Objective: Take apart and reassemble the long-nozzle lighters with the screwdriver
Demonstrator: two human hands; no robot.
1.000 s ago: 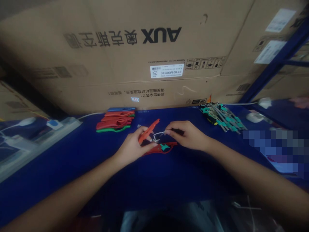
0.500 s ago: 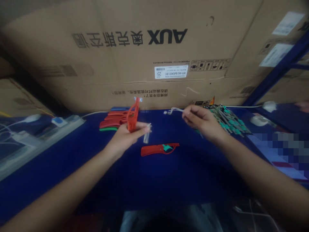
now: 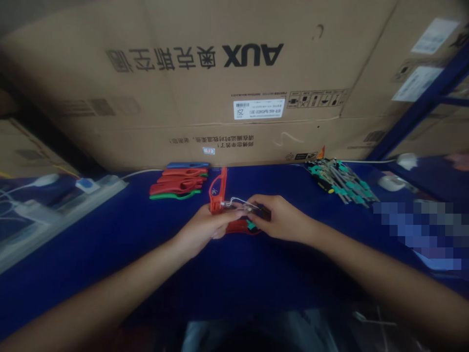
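Note:
My left hand (image 3: 205, 226) is closed on an orange-red plastic lighter casing (image 3: 219, 193), which stands upright with its narrow end toward the box. A small clear part near the left thumb is partly hidden. My right hand (image 3: 287, 217) meets it from the right, fingers pinched on a small dark part (image 3: 264, 212) with thin white wire (image 3: 238, 199) looping toward the casing. Fingers cover where the parts meet. Below the hands, a second red casing (image 3: 236, 226) with a green trigger lies on the blue table, partly hidden by them.
Red, blue and green casings (image 3: 178, 185) lie stacked at the back left. Metal rods with green parts (image 3: 344, 183) are piled at the back right, beside a screwdriver (image 3: 324, 185). A large cardboard box (image 3: 183, 107) walls off the back. A power strip (image 3: 106, 190) runs along the left.
My right hand has moved left and down, bringing the wired part to my left hand. My left hand has shifted slightly right and down with the upright casing. Both hands now meet.

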